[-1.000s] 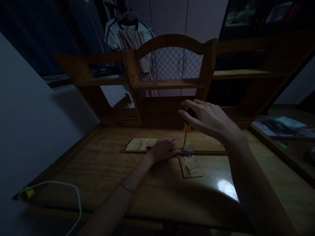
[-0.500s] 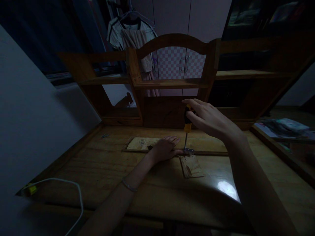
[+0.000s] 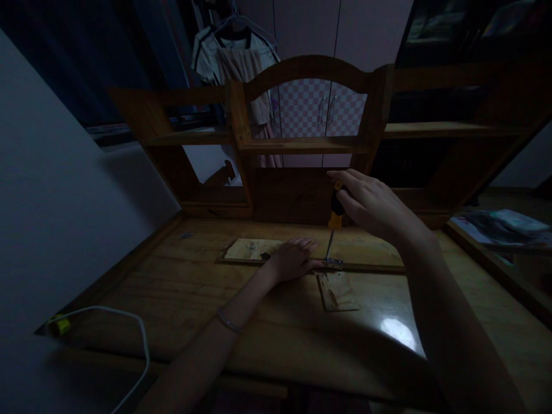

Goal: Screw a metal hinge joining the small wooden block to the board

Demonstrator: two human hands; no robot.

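Observation:
My right hand point(image 3: 373, 204) is wrapped round the black and yellow handle of a screwdriver point(image 3: 333, 227). The screwdriver stands nearly upright with its tip on a small metal hinge point(image 3: 335, 263). The hinge sits where a long wooden strip point(image 3: 362, 253) meets a small wooden piece point(image 3: 337, 291) on the wooden desk point(image 3: 181, 299). My left hand point(image 3: 292, 260) lies flat on the strip just left of the hinge, fingers stretched toward it.
A wooden hutch with shelves point(image 3: 302, 144) rises at the back of the desk. A white cable with a yellow plug point(image 3: 129, 322) lies at the near left. Papers point(image 3: 500, 224) rest on the right. A bright light reflection point(image 3: 399, 330) shows on the desk.
My right hand's fingers have closed round the screwdriver handle, where they were spread over its top before. The view has shifted slightly left; my left hand stays put.

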